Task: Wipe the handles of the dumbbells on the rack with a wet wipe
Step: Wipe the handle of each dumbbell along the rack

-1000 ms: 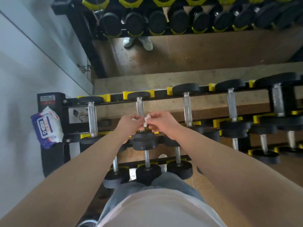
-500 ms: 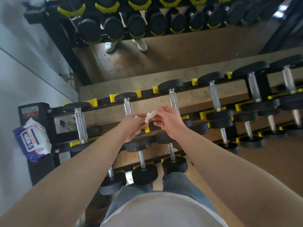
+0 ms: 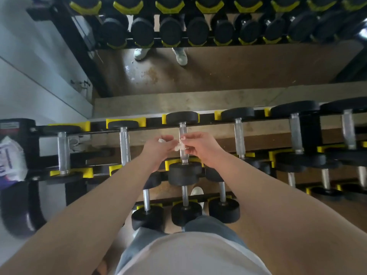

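Two-handed pinch on the wipe [image 3: 178, 147]: left hand [image 3: 158, 147] and right hand [image 3: 200, 147], fingertips curled onto it, bunched small between them, right over the third handle [image 3: 183, 130] from the rack's [image 3: 153, 122] left end, top row. Soft, limp, featherlight stuff, so best wrapped round mid-handle and gripped through. Bar stiff, heavy, probably slick once wet. Tight room lengthwise: black heads [image 3: 182, 118] capping both ends; neighbours [image 3: 238, 133] well apart.

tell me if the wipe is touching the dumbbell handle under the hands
Cannot tell. In the head view the wipe overlaps the handle, but neither contact nor gap shows.
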Demonstrator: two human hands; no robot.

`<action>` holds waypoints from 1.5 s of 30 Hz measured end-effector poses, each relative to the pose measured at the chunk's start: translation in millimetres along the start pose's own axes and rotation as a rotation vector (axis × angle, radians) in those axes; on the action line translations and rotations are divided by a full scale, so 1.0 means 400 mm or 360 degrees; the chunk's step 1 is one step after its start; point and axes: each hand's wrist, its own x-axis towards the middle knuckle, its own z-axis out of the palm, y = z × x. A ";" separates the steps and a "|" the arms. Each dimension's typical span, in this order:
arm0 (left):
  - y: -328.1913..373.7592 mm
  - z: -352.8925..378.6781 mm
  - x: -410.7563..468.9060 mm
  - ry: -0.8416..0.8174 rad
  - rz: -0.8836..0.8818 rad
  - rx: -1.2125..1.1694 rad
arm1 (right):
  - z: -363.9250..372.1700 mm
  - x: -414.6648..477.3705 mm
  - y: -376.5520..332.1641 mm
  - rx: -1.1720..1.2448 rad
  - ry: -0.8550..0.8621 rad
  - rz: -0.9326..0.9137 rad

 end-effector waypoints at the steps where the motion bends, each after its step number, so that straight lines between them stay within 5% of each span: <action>1: 0.000 0.012 -0.003 -0.0001 0.0000 0.0012 | -0.016 0.006 0.000 0.0028 -0.0031 0.0030; 5: -0.004 0.047 -0.012 -0.0040 -0.0013 0.0006 | -0.047 0.023 -0.004 -0.0014 -0.0223 0.0148; 11: -0.039 0.046 0.008 0.0116 -0.0158 -0.0234 | -0.055 0.066 0.006 -0.0418 -0.0081 0.0173; 18: -0.048 0.018 0.046 0.0199 -0.0315 -0.0382 | -0.019 0.109 -0.006 -0.1392 0.0378 -0.0836; 25: -0.026 0.012 0.058 -0.0062 -0.0323 -0.0210 | -0.064 0.092 0.061 -0.1992 -0.0247 -0.0726; 38: -0.042 0.003 0.070 0.0029 -0.0412 -0.0221 | -0.015 0.130 0.009 -0.1325 0.0367 -0.0807; 45: -0.046 0.012 0.062 -0.0003 -0.0366 -0.0194 | -0.048 0.104 0.065 -0.1684 0.0015 -0.1032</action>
